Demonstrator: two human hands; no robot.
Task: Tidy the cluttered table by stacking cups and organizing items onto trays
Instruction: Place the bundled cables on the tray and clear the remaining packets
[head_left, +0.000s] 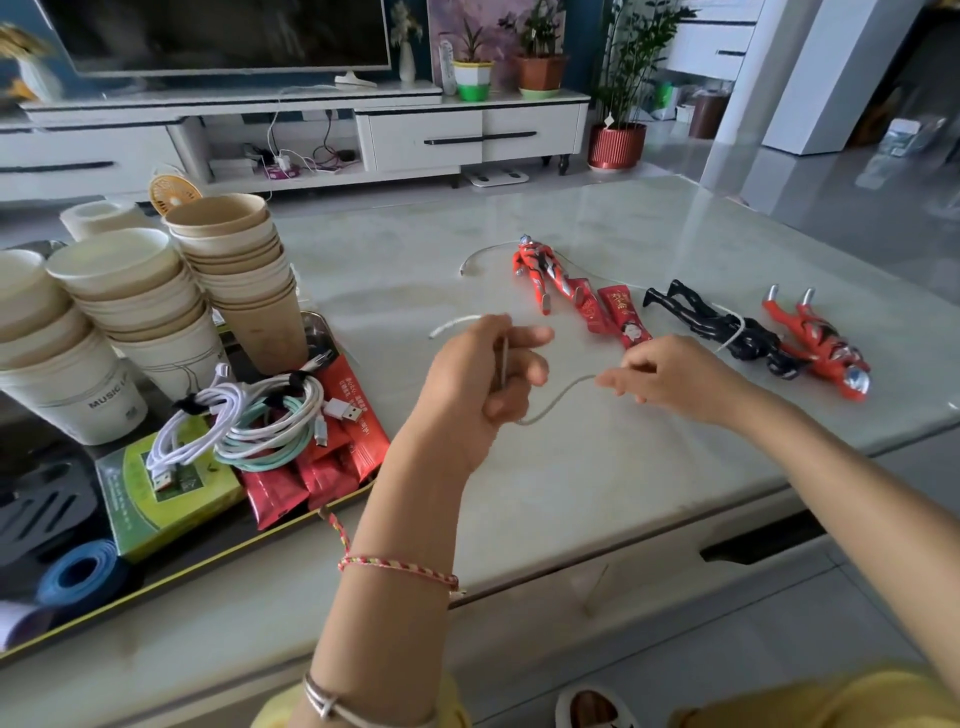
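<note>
left hand (483, 379) is up over the table, fingers curled round a folded bit of the thin pale grey-white cable (558, 397). one short end sticks out past the knuckles to the left. right hand (675, 374) is near it, pinching the same cable between thumb and fingertips. a slack s-shaped run hangs between the two hands.

past the right hand the cable goes on across the glossy pale marble-look table top (571, 493) and over the black plastic toy figure (727, 332). it then runs by the red and silver toy figure (545, 275), with the far end lying loose on the table (exact path around the toys is hard to follow). two red foil sachets (608, 314) lie side by side between those figures. a second red toy figure (821, 343) lies just beside the black one, near the table's right edge.

left side: dark mirror-finish tray with a gold rim (208, 563). at its back:
- tall stack of brown paper cups (244, 270)
- stack of white paper cups (135, 296) beside it
- another white cup stack (52, 364) at the frame edge

in front of the cups:
- coiled white usb cable (208, 415) and coiled mint green cable (270, 441), overlapping
- both partly on a pile of red packets (322, 467)
- green cardboard box (156, 493) just left of the packets, under the white cable's plug
- blue roll of tape (83, 571) at the near corner
</note>
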